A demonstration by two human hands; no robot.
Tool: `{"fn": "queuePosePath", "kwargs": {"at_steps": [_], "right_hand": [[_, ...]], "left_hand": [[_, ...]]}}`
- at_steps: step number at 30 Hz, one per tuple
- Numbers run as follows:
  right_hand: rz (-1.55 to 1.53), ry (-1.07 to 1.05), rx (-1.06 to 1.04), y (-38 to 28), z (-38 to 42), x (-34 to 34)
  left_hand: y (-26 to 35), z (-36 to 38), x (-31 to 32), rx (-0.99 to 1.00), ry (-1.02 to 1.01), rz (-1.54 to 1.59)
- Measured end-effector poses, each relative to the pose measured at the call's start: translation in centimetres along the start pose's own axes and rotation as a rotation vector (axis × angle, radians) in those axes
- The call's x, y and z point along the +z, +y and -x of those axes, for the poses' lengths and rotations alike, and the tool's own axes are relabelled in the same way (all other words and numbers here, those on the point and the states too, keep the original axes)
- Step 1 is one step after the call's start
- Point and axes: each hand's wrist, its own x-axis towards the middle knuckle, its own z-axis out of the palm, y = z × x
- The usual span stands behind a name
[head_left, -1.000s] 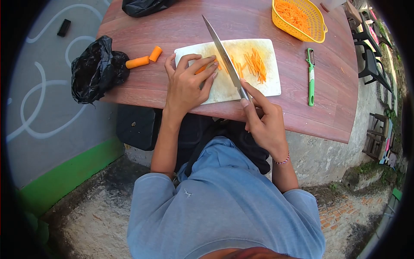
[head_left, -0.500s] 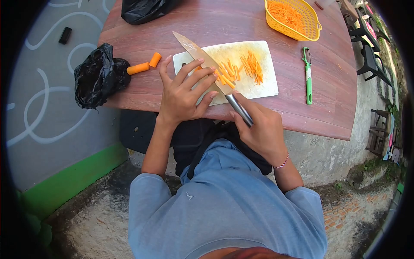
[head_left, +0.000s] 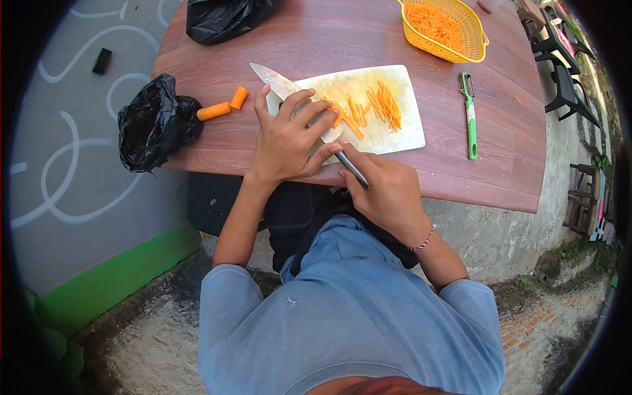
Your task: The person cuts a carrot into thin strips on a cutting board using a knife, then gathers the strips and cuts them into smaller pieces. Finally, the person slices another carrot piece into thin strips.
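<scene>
My right hand point(head_left: 390, 196) grips the metal handle of a kitchen knife point(head_left: 276, 80), whose blade slants away to the left under my left hand. Fingers bent, my left hand point(head_left: 289, 139) presses carrot slices point(head_left: 336, 118) against the blade on the white cutting board point(head_left: 409, 118); its palm side and part of the blade are hidden. Cut carrot sticks point(head_left: 384, 105) lie in a small pile on the right half of the board. Two carrot chunks, one a longer piece point(head_left: 214, 111) and one a short piece point(head_left: 239, 98), rest on the table left of the board.
A yellow basket point(head_left: 482, 47) of shredded carrot stands at the back right of the wooden table point(head_left: 342, 39). A green-handled peeler point(head_left: 470, 118) lies right of the board. One black plastic bag point(head_left: 153, 122) hangs over the left edge; another black bag point(head_left: 227, 18) sits at the back.
The knife and my right hand have shifted left and slightly back toward me. My left hand has moved a little right, its fingers more curled over the carrot.
</scene>
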Motion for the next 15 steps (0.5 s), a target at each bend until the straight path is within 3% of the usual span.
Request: {"fn": "queuePosePath", "kwargs": {"at_steps": [6, 15], "right_hand": [[-0.003, 0.026, 0.021, 0.1, -0.1, 0.6], [-0.034, 0.016, 0.004, -0.7, 0.1, 0.8]], "left_hand": [[-0.1, 0.4, -1.0, 0.012, 0.096, 0.067], [0.1, -0.3, -0.1, 0.033, -0.063, 0.063]]}}
